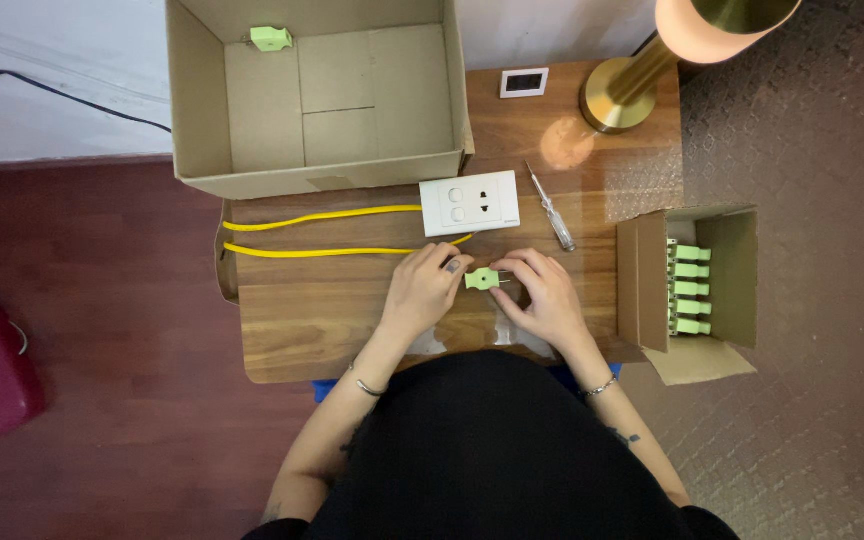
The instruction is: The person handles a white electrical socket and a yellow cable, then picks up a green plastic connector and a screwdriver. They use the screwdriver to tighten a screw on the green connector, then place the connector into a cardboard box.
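Warm light came from the brass lamp at upper right, leaving a glare patch on the wooden table; the floor lay dim, the frame sharp, edges darker

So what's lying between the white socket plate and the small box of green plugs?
A screwdriver lies on the wooden table between the socket plate and the small box, per the head view.

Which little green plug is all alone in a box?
The green plug in the big open box's far corner. The others sit stacked in the small box, and one's between both hands.
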